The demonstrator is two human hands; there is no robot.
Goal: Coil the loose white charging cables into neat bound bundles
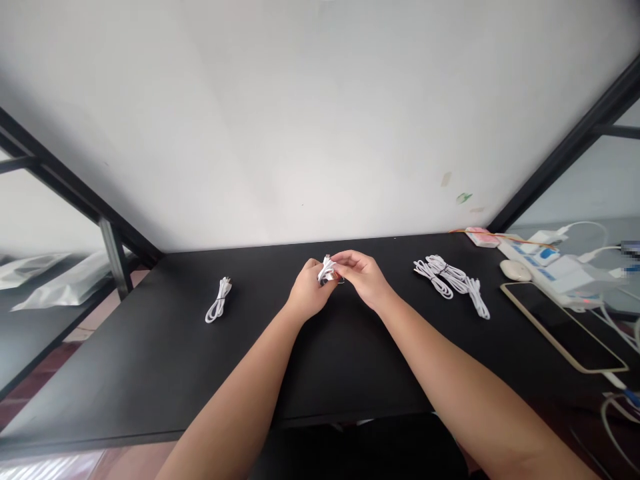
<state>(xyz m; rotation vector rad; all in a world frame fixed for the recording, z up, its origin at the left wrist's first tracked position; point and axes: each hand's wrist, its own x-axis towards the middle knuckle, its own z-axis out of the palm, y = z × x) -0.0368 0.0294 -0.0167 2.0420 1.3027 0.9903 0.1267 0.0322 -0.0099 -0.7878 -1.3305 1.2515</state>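
Near the middle of the black table, my left hand (311, 291) is closed around a folded white charging cable (327, 268), its plug end poking up between the fingers. My right hand (364, 276) meets it from the other side, thumb and fingers pinched at the bundle. A thin dark strand loops out below the right fingertips; I cannot make out whether it is a tie. Over to the left lies another white cable (219, 300), coiled and bound with a dark tie. Several more bundled white cables (445, 275) are heaped at the right.
Along the right edge are a smartphone (565, 325), a white rounded case (515, 271), and a power strip (530, 257) with chargers and wires. A pink-and-white box (483, 237) sits by the wall. Black metal frame bars (113, 257) rise at both sides; plastic bags (75, 283) lie beyond the left one.
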